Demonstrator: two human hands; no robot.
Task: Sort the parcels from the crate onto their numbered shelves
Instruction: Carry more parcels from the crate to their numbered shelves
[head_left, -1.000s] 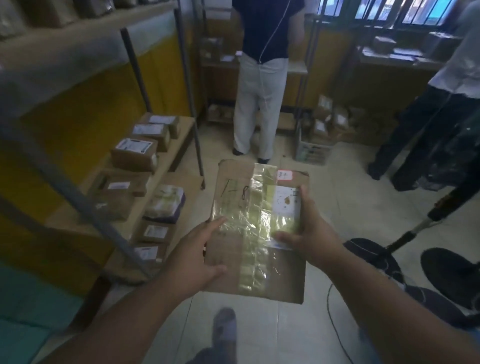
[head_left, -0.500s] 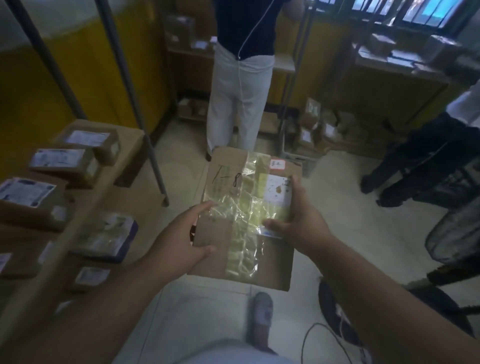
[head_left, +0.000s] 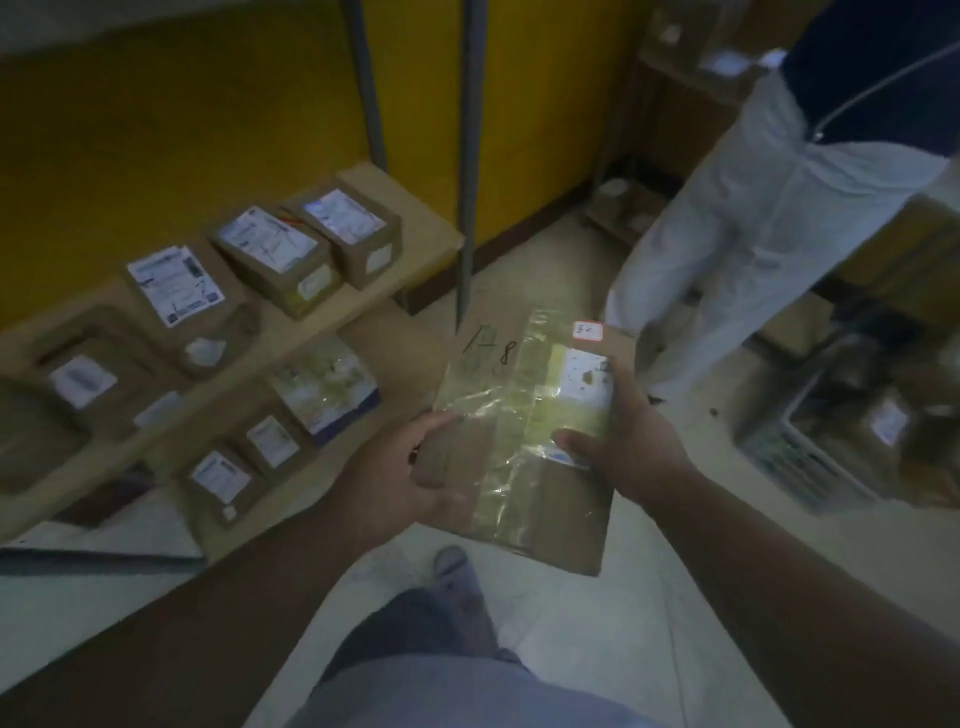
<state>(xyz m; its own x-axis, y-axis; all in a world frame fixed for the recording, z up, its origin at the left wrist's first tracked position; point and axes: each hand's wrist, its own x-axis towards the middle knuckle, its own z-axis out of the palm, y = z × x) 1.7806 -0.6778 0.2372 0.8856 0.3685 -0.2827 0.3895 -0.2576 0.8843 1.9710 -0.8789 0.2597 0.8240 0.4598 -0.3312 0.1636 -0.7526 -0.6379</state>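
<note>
Yellow wall (head_left: 156, 119), pale tiled floor (head_left: 597, 623). Left of the parcel (head_left: 524, 441), a low shelf (head_left: 291, 332) carries boxes (head_left: 275, 254). Both grips, left hand (head_left: 410, 473) and right hand (head_left: 628, 447), clasp the parcel's side edges, its long axis pointing away.

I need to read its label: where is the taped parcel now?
In the head view the taped parcel is at centre, held above the floor by the left hand and right hand, to the right of the low shelf.

A parcel (head_left: 524, 441) is held between the left hand (head_left: 415, 467) and the right hand (head_left: 631, 441), above the floor (head_left: 597, 613). To the left, boxes (head_left: 270, 254) are lined up on a shelf (head_left: 332, 322), with more on a lower shelf (head_left: 400, 338). A crate (head_left: 800, 462) is set to the right, near a standing person (head_left: 769, 197).
</note>
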